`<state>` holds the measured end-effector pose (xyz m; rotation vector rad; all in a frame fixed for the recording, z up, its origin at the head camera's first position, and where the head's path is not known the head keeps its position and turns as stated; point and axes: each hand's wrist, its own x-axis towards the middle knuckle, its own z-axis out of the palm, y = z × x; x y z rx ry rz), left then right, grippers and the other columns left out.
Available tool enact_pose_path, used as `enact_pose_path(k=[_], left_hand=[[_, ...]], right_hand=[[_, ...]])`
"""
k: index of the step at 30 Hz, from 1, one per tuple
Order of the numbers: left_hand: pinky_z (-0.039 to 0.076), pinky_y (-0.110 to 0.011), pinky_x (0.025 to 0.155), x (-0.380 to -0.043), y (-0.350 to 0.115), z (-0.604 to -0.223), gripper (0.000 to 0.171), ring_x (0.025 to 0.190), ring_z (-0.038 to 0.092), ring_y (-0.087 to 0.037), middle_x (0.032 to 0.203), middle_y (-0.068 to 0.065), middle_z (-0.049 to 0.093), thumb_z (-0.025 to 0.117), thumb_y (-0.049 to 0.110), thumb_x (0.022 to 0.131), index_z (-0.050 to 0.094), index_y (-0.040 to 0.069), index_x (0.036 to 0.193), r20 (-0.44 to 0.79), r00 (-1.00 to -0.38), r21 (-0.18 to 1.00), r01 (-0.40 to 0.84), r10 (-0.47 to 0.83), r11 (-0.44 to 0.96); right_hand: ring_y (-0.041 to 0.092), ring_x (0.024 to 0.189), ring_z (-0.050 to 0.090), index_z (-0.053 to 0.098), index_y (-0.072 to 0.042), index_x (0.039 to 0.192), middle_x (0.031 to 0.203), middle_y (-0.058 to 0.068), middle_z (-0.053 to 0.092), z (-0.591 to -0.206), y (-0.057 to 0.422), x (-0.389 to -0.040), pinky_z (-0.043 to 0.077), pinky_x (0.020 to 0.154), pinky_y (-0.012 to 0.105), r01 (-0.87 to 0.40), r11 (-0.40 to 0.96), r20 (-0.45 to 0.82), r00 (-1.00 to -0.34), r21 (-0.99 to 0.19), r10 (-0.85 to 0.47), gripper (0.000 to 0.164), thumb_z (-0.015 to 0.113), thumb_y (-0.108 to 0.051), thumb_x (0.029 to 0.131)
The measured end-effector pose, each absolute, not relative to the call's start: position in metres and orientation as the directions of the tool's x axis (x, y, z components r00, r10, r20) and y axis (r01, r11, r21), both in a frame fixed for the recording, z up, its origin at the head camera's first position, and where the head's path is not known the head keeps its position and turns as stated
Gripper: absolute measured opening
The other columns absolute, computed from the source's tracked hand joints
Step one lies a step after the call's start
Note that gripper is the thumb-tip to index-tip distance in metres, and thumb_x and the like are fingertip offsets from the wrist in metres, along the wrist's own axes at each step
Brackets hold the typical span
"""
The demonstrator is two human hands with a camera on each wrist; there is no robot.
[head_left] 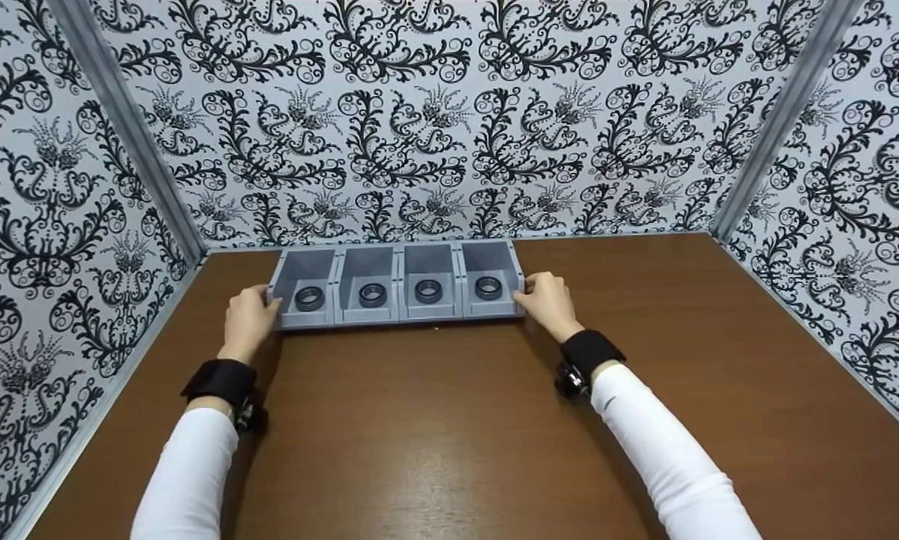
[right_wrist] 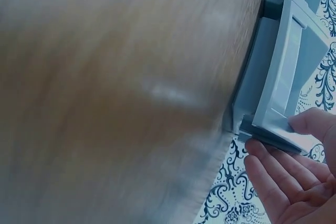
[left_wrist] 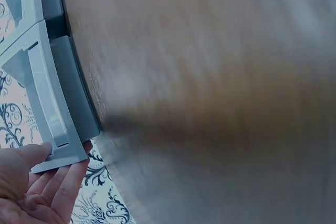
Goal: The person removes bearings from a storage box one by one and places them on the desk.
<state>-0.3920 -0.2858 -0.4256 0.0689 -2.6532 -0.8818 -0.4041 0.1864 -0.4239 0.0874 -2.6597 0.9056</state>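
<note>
A joined row of grey storage bins [head_left: 367, 319] stands at the back of the table, with one bearing in each compartment. The leftmost bearing [head_left: 309, 298] and the rightmost bearing [head_left: 488, 288] lie flat on their bin floors. At the row's left end, my left hand [head_left: 250, 319] grips the outer wall; in the left wrist view the thumb is on the front edge and the fingers go underneath. My right hand [head_left: 548, 304] holds the right end in a similar way, thumb on the rim, fingers [right_wrist: 270, 174] beneath and beside the wall.
The brown wooden table [head_left: 419, 420] is bounded by a patterned back wall [head_left: 434, 127] and side walls with grey metal posts [head_left: 776, 120]. Behind the row, the wall is close. Black wrist straps [head_left: 220, 381] carry small cameras.
</note>
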Motion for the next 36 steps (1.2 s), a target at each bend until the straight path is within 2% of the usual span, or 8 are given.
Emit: enact_pose_path(k=[9, 17, 24, 28, 31, 34, 36], left_hand=[[0.051, -0.064, 0.088, -0.388, -0.272, -0.429, 0.033, 0.103, 0.066, -0.055, 0.108, -0.034, 0.07, 0.064, 0.006, 0.1, 0.065, -0.016, 0.124, 0.326, -0.94, 0.596, 0.124, -0.098, 0.794], [0.053, -0.063, 0.09, -0.387, -0.257, -0.429, 0.035, 0.105, 0.067, -0.053, 0.114, -0.035, 0.069, 0.066, 0.007, 0.1, 0.064, -0.016, 0.126, 0.312, -0.948, 0.595, 0.139, -0.068, 0.791], [0.054, -0.061, 0.089, -0.385, -0.244, -0.427, 0.033, 0.103, 0.068, -0.051, 0.112, -0.034, 0.071, 0.067, 0.005, 0.098, 0.066, -0.016, 0.124, 0.32, -0.945, 0.6, 0.15, -0.064, 0.786], [0.054, -0.062, 0.087, -0.385, -0.238, -0.428, 0.032, 0.102, 0.068, -0.051, 0.11, -0.034, 0.071, 0.068, 0.005, 0.097, 0.067, -0.016, 0.123, 0.329, -0.943, 0.589, 0.161, -0.053, 0.792], [0.053, -0.062, 0.086, -0.382, -0.233, -0.428, 0.031, 0.1, 0.069, -0.05, 0.107, -0.033, 0.072, 0.069, 0.004, 0.096, 0.068, -0.015, 0.12, 0.338, -0.94, 0.583, 0.173, -0.043, 0.794], [0.053, -0.062, 0.085, -0.379, -0.23, -0.428, 0.031, 0.098, 0.069, -0.05, 0.106, -0.032, 0.072, 0.07, 0.005, 0.096, 0.069, -0.014, 0.119, 0.338, -0.94, 0.586, 0.179, -0.038, 0.79], [0.053, -0.062, 0.085, -0.377, -0.228, -0.428, 0.031, 0.098, 0.069, -0.05, 0.107, -0.031, 0.072, 0.07, 0.006, 0.096, 0.069, -0.014, 0.12, 0.335, -0.942, 0.59, 0.181, -0.035, 0.787]], right_hand=[[0.038, 0.083, 0.069, 0.079, 0.005, 0.098, 0.089, 0.019, 0.077, -0.421, 0.207, -0.396, 0.057, 0.081, 0.055, -0.151, 0.804, 0.309, -0.95, -0.574, 0.043, 0.022, 0.074, -0.013, 0.086], [0.034, 0.076, 0.064, 0.077, 0.002, 0.088, 0.078, 0.013, 0.071, -0.423, 0.227, -0.394, 0.055, 0.075, 0.053, -0.144, 0.82, 0.298, -0.954, -0.554, 0.034, 0.016, 0.074, -0.013, 0.086], [0.035, 0.077, 0.064, 0.077, 0.003, 0.09, 0.078, 0.013, 0.072, -0.42, 0.24, -0.392, 0.055, 0.076, 0.054, -0.145, 0.825, 0.287, -0.958, -0.547, 0.023, 0.017, 0.074, -0.013, 0.086], [0.032, 0.071, 0.06, 0.072, 0.0, 0.078, 0.068, 0.006, 0.064, -0.42, 0.248, -0.389, 0.053, 0.069, 0.051, -0.156, 0.841, 0.3, -0.954, -0.518, 0.008, 0.015, 0.073, -0.013, 0.085], [0.03, 0.066, 0.057, 0.064, -0.004, 0.069, 0.06, 0.0, 0.055, -0.42, 0.254, -0.387, 0.048, 0.063, 0.046, -0.164, 0.849, 0.301, -0.954, -0.502, -0.006, 0.019, 0.072, -0.012, 0.085], [0.029, 0.065, 0.057, 0.063, -0.006, 0.067, 0.059, -0.001, 0.054, -0.418, 0.259, -0.384, 0.047, 0.062, 0.044, -0.169, 0.846, 0.295, -0.955, -0.505, -0.014, 0.022, 0.073, -0.012, 0.085], [0.031, 0.066, 0.059, 0.064, -0.004, 0.068, 0.06, 0.001, 0.057, -0.416, 0.262, -0.382, 0.049, 0.064, 0.047, -0.176, 0.848, 0.294, -0.956, -0.501, -0.025, 0.021, 0.073, -0.012, 0.086]])
